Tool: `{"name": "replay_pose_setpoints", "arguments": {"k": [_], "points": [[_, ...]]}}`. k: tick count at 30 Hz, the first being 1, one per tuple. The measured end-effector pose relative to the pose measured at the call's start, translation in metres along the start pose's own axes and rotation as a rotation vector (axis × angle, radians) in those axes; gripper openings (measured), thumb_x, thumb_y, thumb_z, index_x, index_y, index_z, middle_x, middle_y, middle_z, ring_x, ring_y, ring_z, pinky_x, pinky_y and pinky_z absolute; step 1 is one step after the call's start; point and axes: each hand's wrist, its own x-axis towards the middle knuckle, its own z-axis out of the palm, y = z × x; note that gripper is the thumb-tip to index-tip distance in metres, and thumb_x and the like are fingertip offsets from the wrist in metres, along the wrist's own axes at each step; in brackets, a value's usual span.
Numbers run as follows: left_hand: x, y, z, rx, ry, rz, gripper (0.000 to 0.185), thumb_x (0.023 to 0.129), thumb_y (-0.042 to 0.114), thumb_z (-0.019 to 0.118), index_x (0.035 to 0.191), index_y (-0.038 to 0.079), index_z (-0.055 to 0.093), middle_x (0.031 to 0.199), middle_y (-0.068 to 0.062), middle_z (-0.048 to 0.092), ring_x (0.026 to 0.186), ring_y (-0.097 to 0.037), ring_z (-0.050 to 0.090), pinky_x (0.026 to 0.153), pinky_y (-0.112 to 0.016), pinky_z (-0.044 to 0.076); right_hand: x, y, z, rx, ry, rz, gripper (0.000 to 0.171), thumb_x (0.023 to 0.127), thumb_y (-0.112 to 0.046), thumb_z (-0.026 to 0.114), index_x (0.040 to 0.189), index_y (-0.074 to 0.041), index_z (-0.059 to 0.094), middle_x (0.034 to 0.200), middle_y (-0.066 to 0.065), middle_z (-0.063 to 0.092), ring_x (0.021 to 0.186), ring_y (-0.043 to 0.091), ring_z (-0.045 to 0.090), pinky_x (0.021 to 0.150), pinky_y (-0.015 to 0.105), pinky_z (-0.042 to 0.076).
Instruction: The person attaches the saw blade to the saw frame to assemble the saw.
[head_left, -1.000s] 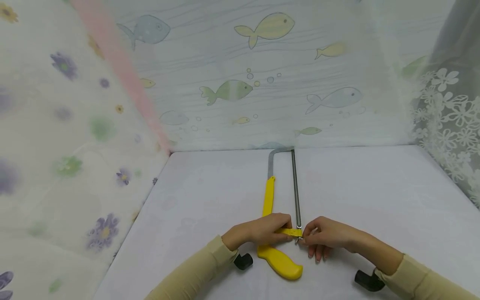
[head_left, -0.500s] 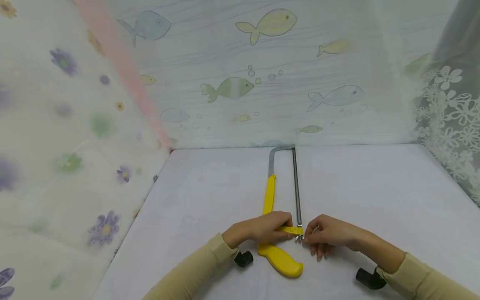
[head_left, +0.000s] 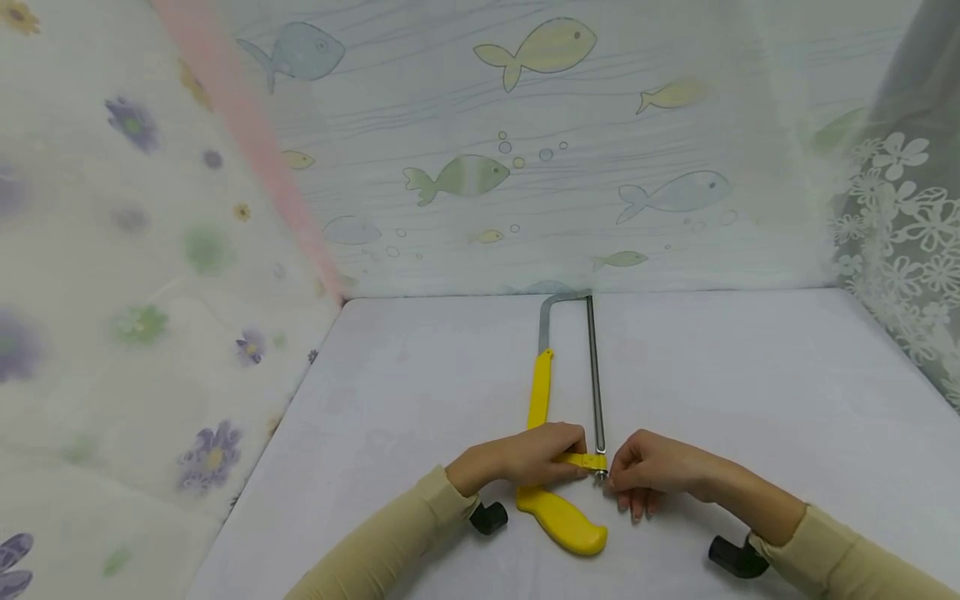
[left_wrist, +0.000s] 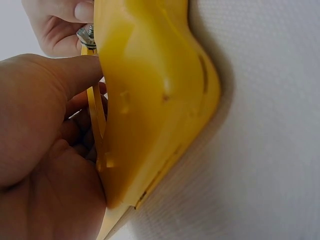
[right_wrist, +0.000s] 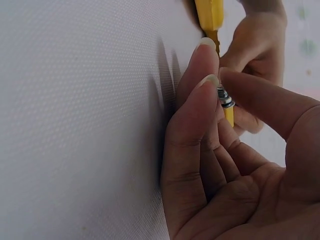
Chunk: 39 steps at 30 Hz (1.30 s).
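Note:
A hacksaw point(head_left: 562, 523) with a yellow handle and grey metal front lies flat on the white-covered table, its blade side point(head_left: 596, 375) facing right. My left hand point(head_left: 532, 454) grips its yellow frame above the handle, with the thumb and fingers around the short crosspiece point(head_left: 581, 461). At the crosspiece's right end sits a small metal wing nut point(head_left: 601, 477). The thumb and fingers of my right hand point(head_left: 660, 465) pinch at it, the other fingers curled below. In the left wrist view the handle point(left_wrist: 145, 100) covers part of the crosspiece; the right wrist view shows the nut's threaded bolt point(right_wrist: 225, 95) beside my thumb.
White cloth covers the table point(head_left: 420, 367). A fish-printed curtain point(head_left: 450, 125) stands at the back, close to the saw's far end. Flowered cloth point(head_left: 135, 375) hangs at the left and a lace curtain point(head_left: 911, 233) at the right. Black wrist devices point(head_left: 738, 557) sit under both sleeves.
The wing nut's wings stand at a different angle, with my right fingers shifting slightly beside it. My left hand and the hacksaw stay in place; the head view has shifted a little.

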Motion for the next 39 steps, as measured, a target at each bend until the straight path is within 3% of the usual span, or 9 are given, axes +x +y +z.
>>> {"name": "replay_pose_setpoints", "arguments": {"k": [17,39], "points": [[-0.0007,0.0010,0.0004,-0.017,-0.008,-0.003,0.011,0.104,0.021,0.063,0.103,0.012,0.056,0.088,0.006,0.054,0.081,-0.005,0.048,0.073,-0.014,0.041,0.0051,-0.0033,0.0051,-0.037,0.020,0.053,0.038,0.098,-0.035,0.068,0.083,0.000,0.075,0.071,0.008,0.071,0.052,0.011,0.063,0.049,0.021,0.048],[-0.0008,0.0022,-0.0017,-0.019,-0.013,-0.005,0.012,0.103,0.022,0.064,0.103,0.012,0.057,0.089,0.006,0.055,0.083,-0.004,0.049,0.074,-0.014,0.042,0.0027,-0.0064,0.0052,-0.022,0.043,0.053,0.035,0.099,-0.030,0.068,0.084,0.001,0.075,0.070,0.009,0.071,0.052,0.011,0.062,0.050,0.022,0.048]]}}
